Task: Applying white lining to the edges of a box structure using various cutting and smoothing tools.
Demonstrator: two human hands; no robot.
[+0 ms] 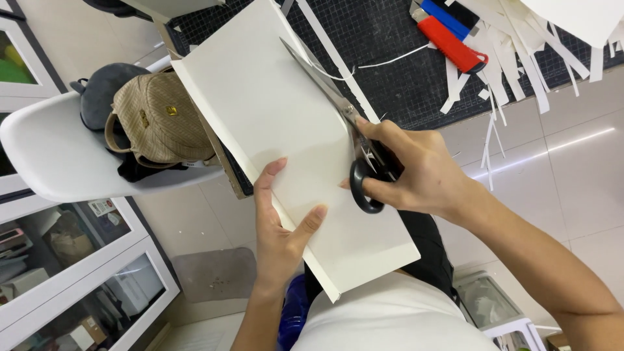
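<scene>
The left hand (279, 227) holds the near left edge of a large cream paper board (286, 143); its thumb lies pressed on top and the fingers are curled under, so the board is pinched between them. The board is lifted in the air in front of the person, above the edge of the black cutting mat (390, 58). To the right of the board's middle, the right hand (416, 169) is closed through the black handles of the scissors (344, 117). Their blades are a little open and point away along the right edge of the board, where a thin strip curls off. I judge that the trimming of this edge is in progress, and the next cut needs a steady board and straight blades. Beyond the board, white paper strips (513, 58) and a red utility knife (452, 44) lie on the mat. Left of the board, a beige backpack (159, 120) sits on a white chair (39, 149).
</scene>
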